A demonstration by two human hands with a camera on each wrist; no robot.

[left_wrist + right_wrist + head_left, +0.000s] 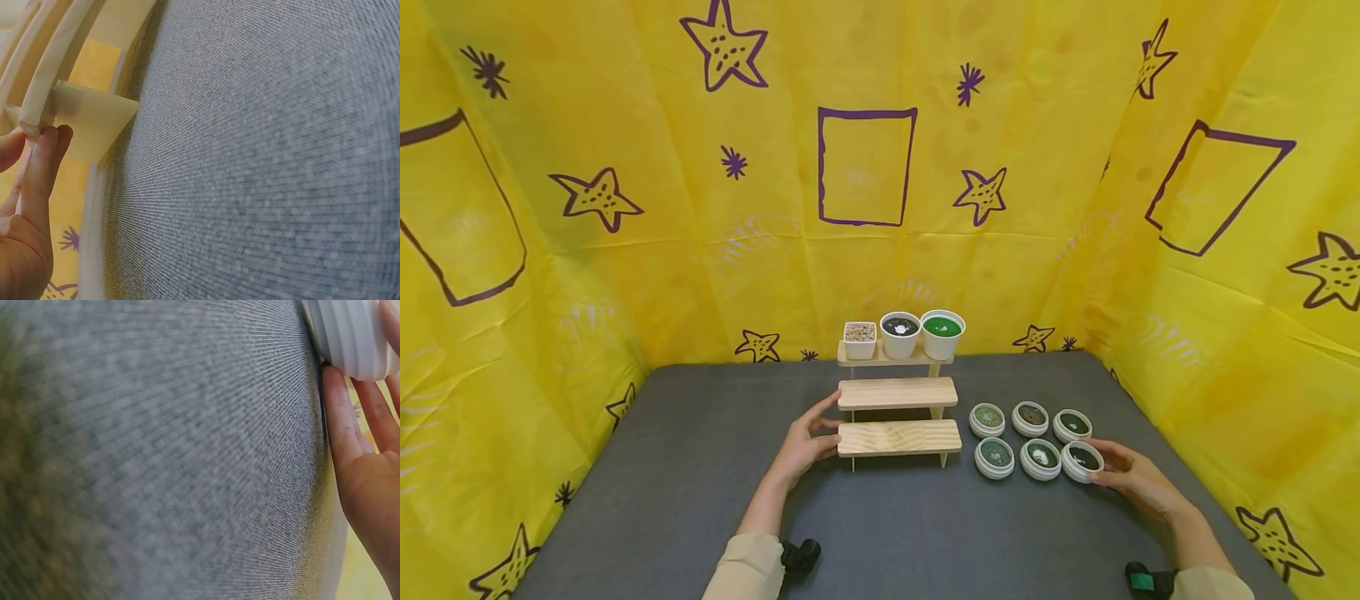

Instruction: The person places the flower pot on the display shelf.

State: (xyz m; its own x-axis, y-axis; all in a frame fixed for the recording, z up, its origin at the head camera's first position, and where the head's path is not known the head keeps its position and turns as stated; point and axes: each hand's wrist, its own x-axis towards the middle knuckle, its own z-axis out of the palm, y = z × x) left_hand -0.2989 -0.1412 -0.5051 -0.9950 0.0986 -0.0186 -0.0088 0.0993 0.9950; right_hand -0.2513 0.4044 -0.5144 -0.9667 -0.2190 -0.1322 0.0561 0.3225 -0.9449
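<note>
A three-tier wooden display stand [898,436] stands at mid-table. My left hand [802,446] holds its left end, with fingers at the ends of the lower and middle tiers. In the left wrist view, thumb and fingertips meet the corner of a shelf board [47,81]. My right hand [1138,477] grips a small white ridged pot [1082,462] with dark contents, the front right one of a group. In the right wrist view, fingertips touch the low side of this white pot [350,337], close over the grey table.
Several similar pots with green or dark contents, such as this front left pot [994,458], stand right of the stand. The top tier [895,362] bears a square pot of pebbles [860,340] and two taller white cups [943,335]. Yellow patterned cloth [865,275] encloses the grey table [970,542].
</note>
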